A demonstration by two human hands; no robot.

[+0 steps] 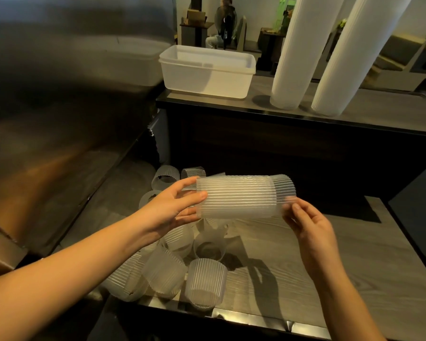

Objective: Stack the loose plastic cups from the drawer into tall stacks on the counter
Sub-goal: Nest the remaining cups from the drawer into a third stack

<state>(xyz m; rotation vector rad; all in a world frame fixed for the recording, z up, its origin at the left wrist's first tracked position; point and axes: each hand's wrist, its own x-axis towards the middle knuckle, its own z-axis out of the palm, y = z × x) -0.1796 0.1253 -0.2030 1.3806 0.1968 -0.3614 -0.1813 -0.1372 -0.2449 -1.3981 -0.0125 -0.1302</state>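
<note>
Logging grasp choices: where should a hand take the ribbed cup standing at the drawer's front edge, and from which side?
Probably around its side wall, from above and the right: the ribbed cup stands on end with its right side free, while other loose cups crowd its left.

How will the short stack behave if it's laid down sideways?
It would probably roll: the short stack is round and held sideways between the left hand and right hand. It is likely light and squashy, since its walls look thin and translucent. The ribs should help against slipping.
</note>
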